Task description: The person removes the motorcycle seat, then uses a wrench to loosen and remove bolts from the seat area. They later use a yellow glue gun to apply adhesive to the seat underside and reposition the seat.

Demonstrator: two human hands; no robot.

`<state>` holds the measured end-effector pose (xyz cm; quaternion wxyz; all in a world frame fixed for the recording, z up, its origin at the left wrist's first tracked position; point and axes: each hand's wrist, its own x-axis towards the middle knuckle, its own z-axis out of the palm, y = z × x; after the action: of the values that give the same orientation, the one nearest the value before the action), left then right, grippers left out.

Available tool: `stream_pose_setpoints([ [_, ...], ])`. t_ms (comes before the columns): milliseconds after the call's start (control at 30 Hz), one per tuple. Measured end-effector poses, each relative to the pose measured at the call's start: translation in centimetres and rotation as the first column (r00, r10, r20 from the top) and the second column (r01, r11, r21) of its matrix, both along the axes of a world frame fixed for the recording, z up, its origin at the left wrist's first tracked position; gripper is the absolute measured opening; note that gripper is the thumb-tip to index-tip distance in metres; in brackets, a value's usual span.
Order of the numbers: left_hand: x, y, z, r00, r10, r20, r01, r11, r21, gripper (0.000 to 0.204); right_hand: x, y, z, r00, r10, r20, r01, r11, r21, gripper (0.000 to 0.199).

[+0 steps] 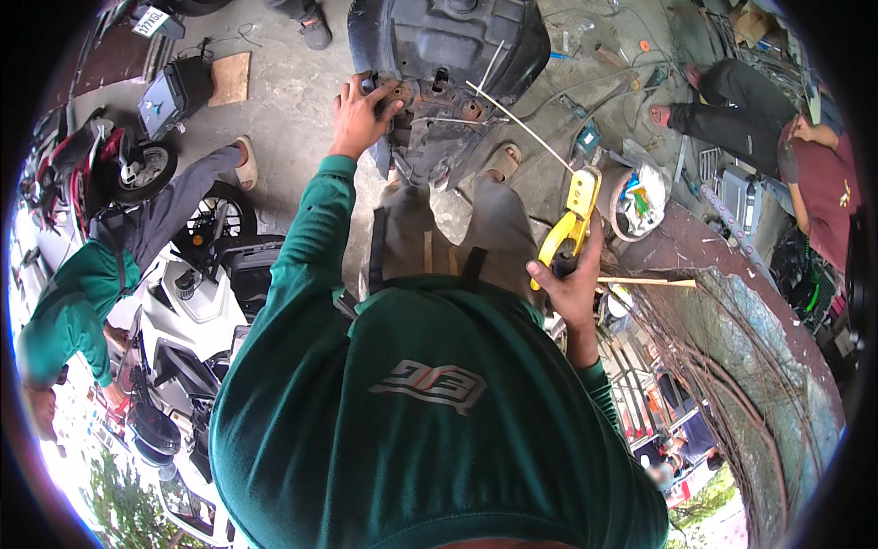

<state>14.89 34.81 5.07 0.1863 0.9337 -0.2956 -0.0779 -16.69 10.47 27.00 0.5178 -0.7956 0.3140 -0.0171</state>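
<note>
My right hand [578, 274] grips the handle of a yellow welding electrode holder [579, 206]. A thin pale welding rod [526, 128] sticks out of its jaw toward the upper left. In front of my knees stands a black moulded part [448, 50] that looks like the underside of a motorcycle seat. Rusty metal plates with holes [471, 109] lie along its near edge. My left hand [358, 117] rests there with its fingers apart, the fingertips touching the plate's left end. A second thin rod [491, 69] lies across the black part.
Right of my legs are a round bin [631, 197] with a plastic bag, a teal power tool [587, 137] and cables. A person in maroon [823, 174] sits far right. On the left, another person in green [78, 293] is beside a white motorcycle [192, 306].
</note>
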Motion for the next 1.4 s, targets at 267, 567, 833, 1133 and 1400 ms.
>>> stream_pose_setpoints([
  [267, 0.8, 0.6, -0.3, 0.997, -0.070, -0.037, 0.065, 0.991, -0.120, 0.044, 1.2, 4.6, 0.8, 1.000, 0.027, 0.008, -0.026, 0.991, -0.129, 0.117],
  [567, 0.9, 0.4, -0.1, 0.996, -0.058, -0.075, 0.055, 0.998, -0.041, 0.046, 1.2, 2.0, 1.4, 0.999, 0.050, -0.002, -0.050, 0.996, -0.071, 0.112],
  [833, 0.0, 0.6, 0.6, 0.996, -0.087, 0.008, 0.087, 0.996, -0.004, 0.059, 0.8, 1.2, 0.7, 1.000, 0.022, 0.022, -0.022, 1.000, 0.000, 0.115],
  [1133, -1.0, 0.6, -0.1, 0.993, -0.066, 0.092, 0.070, 0.997, -0.036, 0.057, 1.1, 2.9, 1.0, 1.000, -0.017, -0.010, 0.017, 1.000, 0.011, 0.115],
  [1400, -2.2, 0.1, -0.7, 0.993, 0.002, 0.117, 0.004, 0.999, -0.053, 0.056, 1.0, 3.4, 0.7, 0.998, 0.027, 0.058, -0.019, 0.991, -0.131, 0.116],
])
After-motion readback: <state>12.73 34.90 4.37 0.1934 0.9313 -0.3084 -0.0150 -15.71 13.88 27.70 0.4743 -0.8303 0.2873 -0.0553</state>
